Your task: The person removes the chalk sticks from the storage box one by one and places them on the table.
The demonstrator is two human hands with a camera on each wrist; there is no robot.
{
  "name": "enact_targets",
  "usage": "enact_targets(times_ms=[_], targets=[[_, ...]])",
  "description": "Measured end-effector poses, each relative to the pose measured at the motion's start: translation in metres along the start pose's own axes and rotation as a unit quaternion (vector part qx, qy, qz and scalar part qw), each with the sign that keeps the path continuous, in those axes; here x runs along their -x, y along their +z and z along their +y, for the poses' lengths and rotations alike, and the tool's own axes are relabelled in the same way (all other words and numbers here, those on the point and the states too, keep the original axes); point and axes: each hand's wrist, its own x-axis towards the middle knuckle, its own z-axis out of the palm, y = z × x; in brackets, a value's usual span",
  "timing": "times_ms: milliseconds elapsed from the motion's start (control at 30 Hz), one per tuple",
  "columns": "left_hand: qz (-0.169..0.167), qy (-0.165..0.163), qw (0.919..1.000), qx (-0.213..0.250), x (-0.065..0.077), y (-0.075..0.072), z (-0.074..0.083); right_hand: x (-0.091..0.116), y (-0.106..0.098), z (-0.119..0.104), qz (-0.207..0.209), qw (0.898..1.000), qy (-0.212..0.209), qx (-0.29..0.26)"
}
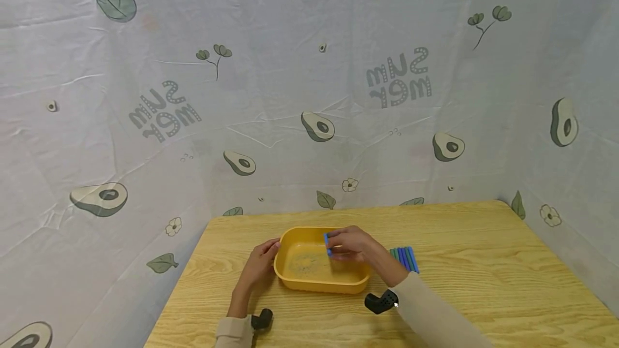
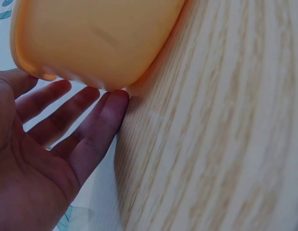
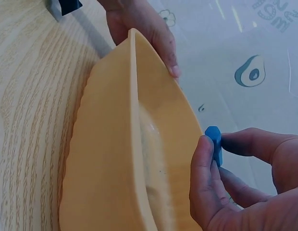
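Observation:
A yellow plastic basin [image 1: 319, 287] sits on the table, with greyish smudges on its inner floor. At its left end my left hand [image 1: 261, 260] holds the side, thumb at the rim and long fingers against the outer wall [image 2: 105, 38]. Above the basin's right half, my right hand [image 1: 352, 243] pinches a short blue stick [image 3: 214, 144] between thumb and fingertips. That stick has a faceted end; its exact kind cannot be told. Just right of the basin, several blue, green and purple sticks [image 1: 405, 260] lie side by side, partly behind my right forearm.
The wood-grain table [image 1: 464, 240] extends around the basin. A pale cloth [image 1: 290, 85] printed with avocados and leaves hangs behind it and at both sides. Black devices [image 1: 382, 302] are strapped at my wrists.

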Motion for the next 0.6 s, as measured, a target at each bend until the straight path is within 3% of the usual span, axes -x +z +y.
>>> enact_targets(times_ms=[600], targets=[[-0.005,0.002,1.0,-0.001,0.001,-0.001,0.0,0.014,-0.021,-0.002,-0.024,1.0,-0.017,-0.009]])
